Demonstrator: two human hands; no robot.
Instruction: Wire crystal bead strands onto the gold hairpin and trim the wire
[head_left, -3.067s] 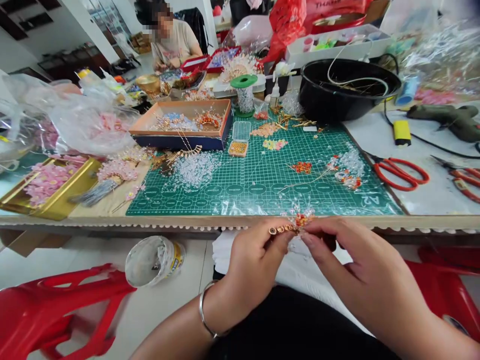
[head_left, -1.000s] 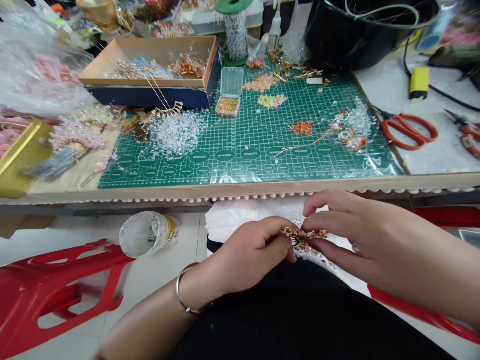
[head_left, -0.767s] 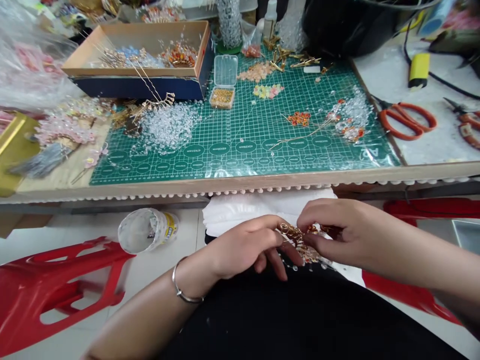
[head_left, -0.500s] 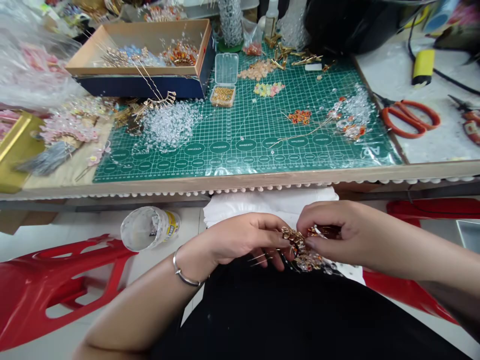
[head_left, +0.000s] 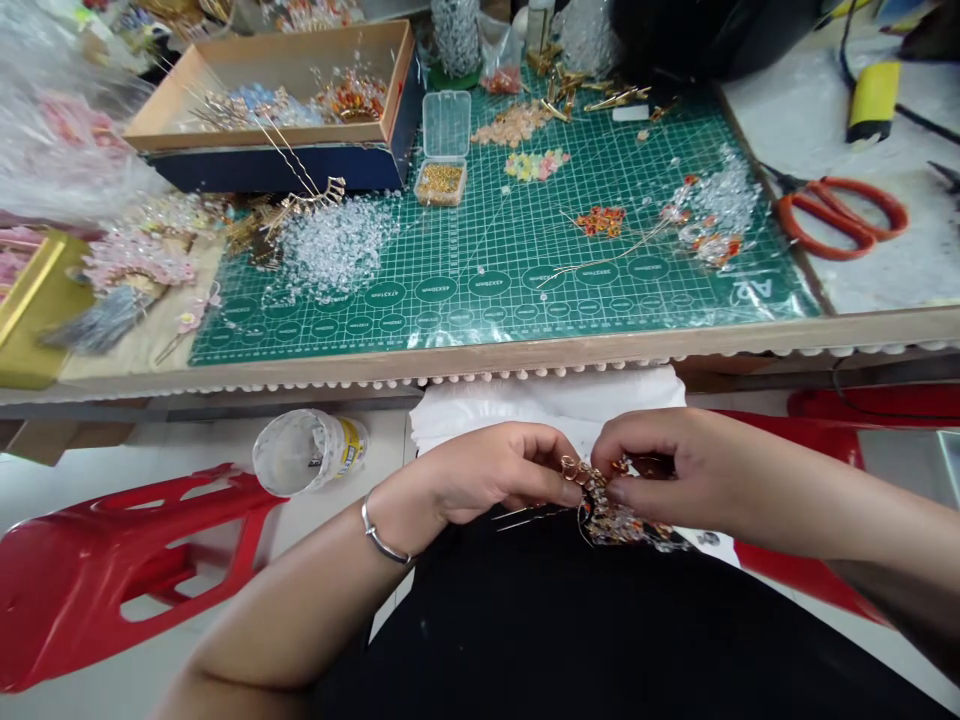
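Head view: the left hand (head_left: 495,470) and right hand (head_left: 664,470) are together, their fingertips pinching opposite sides of a beaded gold-wire hair ornament (head_left: 619,515). The ornament sits between the hands, just above the person's black clothing (head_left: 600,640). Compared with a second ago, it has dropped lower and the hands have closed in around it, with the wrists turned inward. Its gold wire coils show at the top, orange and clear beads lie bunched beneath the right fingers, and thin gold wire ends (head_left: 529,516) poke out below the left hand. A white cloth (head_left: 540,400) lies just beyond the hands. Farther ahead, a green cutting mat (head_left: 510,330) on the desk (head_left: 225,372) carries a heap of clear beads (head_left: 337,245) and a small plastic box of gold beads (head_left: 441,184). Orange-handled scissors (head_left: 840,218) lie beyond the right hand. Left of the left hand, a clear plastic tub (head_left: 304,452) lies on its side on the floor beside a red plastic stool (head_left: 127,570).
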